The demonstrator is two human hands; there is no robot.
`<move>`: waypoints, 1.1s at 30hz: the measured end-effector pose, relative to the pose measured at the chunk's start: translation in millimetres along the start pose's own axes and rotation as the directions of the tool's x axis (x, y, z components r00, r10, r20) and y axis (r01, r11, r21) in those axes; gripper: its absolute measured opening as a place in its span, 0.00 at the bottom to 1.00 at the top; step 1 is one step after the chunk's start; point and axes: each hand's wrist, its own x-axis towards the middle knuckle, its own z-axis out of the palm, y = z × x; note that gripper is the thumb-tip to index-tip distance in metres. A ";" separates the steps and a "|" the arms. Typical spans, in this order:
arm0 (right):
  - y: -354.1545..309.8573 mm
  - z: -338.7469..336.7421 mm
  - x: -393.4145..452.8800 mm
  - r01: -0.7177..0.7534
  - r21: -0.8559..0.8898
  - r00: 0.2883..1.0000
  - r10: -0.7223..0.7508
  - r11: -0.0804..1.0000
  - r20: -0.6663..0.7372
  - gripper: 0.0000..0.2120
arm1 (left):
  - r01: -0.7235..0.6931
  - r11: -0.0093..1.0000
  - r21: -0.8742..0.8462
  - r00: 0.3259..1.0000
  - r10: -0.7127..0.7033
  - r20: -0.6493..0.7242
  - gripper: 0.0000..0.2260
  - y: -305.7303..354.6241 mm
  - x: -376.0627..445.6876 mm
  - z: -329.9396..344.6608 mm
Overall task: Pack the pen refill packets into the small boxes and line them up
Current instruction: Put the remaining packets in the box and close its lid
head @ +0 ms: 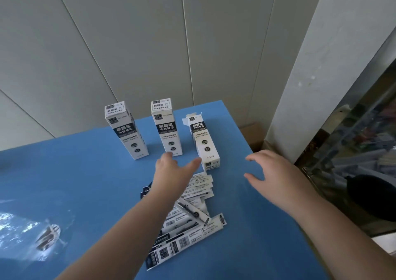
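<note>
Three tall white-and-black refill boxes stand upright on the blue table (pixel 85 183): the left box (pixel 126 129), the middle box (pixel 167 127) and the right box (pixel 204 142), whose top flap is open. A pile of several flat refill packets (pixel 192 213) lies in front of them. My left hand (pixel 173 172) reaches forward over the pile with fingers spread, its fingertips close to the bases of the middle and right boxes. My right hand (pixel 276 176) hovers to the right of the right box, fingers loosely spread, holding nothing.
A clear crumpled plastic wrapper (pixel 32 234) lies at the table's left front. The table's right edge runs just beyond my right hand, with a cardboard box (pixel 252 134) and cluttered shelves (pixel 353 151) below. Grey wall panels stand behind the table.
</note>
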 end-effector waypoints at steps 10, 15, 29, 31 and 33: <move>10.3 -4.5 -21.7 -0.022 0.013 0.999 0.023 1.000 -0.038 0.20 | 0.193 0.981 -0.027 0.974 -0.188 0.128 0.36 61.6 53.2 61.4; 20.8 -5.3 -42.0 -0.032 0.012 0.999 0.032 0.999 -0.028 0.20 | 0.138 0.966 0.217 0.988 -0.150 0.043 0.27 67.9 63.3 77.3; -26.8 32.8 -46.1 0.225 0.014 0.964 -0.225 0.974 0.145 0.20 | -0.434 0.887 -0.161 0.900 0.435 -0.028 0.28 -2.8 -89.9 -5.5; -46.0 47.1 -48.4 0.357 0.028 0.912 -0.355 0.934 0.204 0.20 | -0.402 0.906 -0.128 0.914 0.390 -0.112 0.31 -30.9 -101.2 -24.6; -65.0 60.7 -50.8 0.485 0.007 0.841 -0.469 0.874 0.268 0.21 | -0.360 0.924 -0.126 0.922 0.331 -0.201 0.29 -56.9 -108.3 -42.3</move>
